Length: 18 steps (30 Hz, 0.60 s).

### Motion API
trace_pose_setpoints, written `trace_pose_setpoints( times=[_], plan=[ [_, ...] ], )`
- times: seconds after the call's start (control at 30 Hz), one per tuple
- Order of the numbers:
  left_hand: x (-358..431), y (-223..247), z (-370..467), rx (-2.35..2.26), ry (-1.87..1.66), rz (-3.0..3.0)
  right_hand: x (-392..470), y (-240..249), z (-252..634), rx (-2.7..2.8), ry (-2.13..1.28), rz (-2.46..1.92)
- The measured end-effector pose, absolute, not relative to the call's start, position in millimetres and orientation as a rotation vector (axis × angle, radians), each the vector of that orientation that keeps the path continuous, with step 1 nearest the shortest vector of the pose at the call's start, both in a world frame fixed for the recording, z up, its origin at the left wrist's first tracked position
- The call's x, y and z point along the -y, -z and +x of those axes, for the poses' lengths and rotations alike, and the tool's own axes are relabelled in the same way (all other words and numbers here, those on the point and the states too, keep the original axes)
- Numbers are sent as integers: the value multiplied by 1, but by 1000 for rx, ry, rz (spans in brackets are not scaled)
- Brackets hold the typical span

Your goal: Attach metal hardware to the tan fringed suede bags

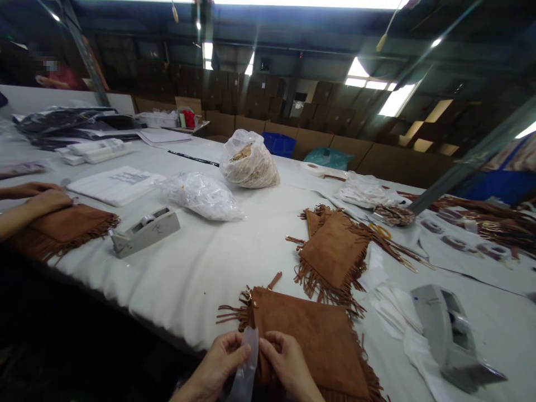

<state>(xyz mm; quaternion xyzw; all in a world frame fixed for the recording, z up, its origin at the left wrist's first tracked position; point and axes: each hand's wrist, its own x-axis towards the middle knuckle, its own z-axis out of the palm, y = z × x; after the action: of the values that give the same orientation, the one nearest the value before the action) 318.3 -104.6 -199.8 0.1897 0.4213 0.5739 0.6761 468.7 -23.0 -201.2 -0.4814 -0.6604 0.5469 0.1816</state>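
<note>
**Two hands pinch a clear strip over a brown fringed pouch at a long work table**

At the bottom edge of the view, the person's left hand [220, 360] and right hand [285, 363] meet close together, fingertips almost touching. Between them they pinch a narrow strip of clear plastic film [247, 368], which hangs down from the fingers towards the viewer. Both hands are curled into a pinch, not spread.

Just behind and under the right hand lies a flat brown suede pouch with fringed edges [318, 340], resting on the near edge of the white cloth-covered table [218, 262]. A small metal clasp and a short strap show at its upper left corner.

Further back, to the right of centre, sits a small pile of similar brown fringed pouches [333, 251]. At the right, near the pouch, stands a grey tape dispenser [450, 335] on loose white paper. A second grey tape dispenser [146, 230] lies left of centre.

Behind these are two clear plastic bags: a low one of white pieces [201, 195] and a taller knotted one of tan pieces [249, 161].

At the far left, another person's hand [46, 201] rests on another brown fringed pouch [67, 229]. Stacked cardboard boxes line the dim background.
</note>
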Motion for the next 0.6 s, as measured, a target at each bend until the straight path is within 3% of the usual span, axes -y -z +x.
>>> trace_pose_setpoints(
  times=[0.17, 0.4, 0.6],
  plan=[
    [106, 199, 317, -1008, -1259, 440, 31, 206, 457, 1668, -1989, -1314],
    [127, 200, 307, -1199, -1170, 581, 38, 201, 434, 1647, -1698, -1235],
    [136, 211, 304, -1552, -1135, 766, 48, 189, 420, 1501, -2118, -1064]
  ],
)
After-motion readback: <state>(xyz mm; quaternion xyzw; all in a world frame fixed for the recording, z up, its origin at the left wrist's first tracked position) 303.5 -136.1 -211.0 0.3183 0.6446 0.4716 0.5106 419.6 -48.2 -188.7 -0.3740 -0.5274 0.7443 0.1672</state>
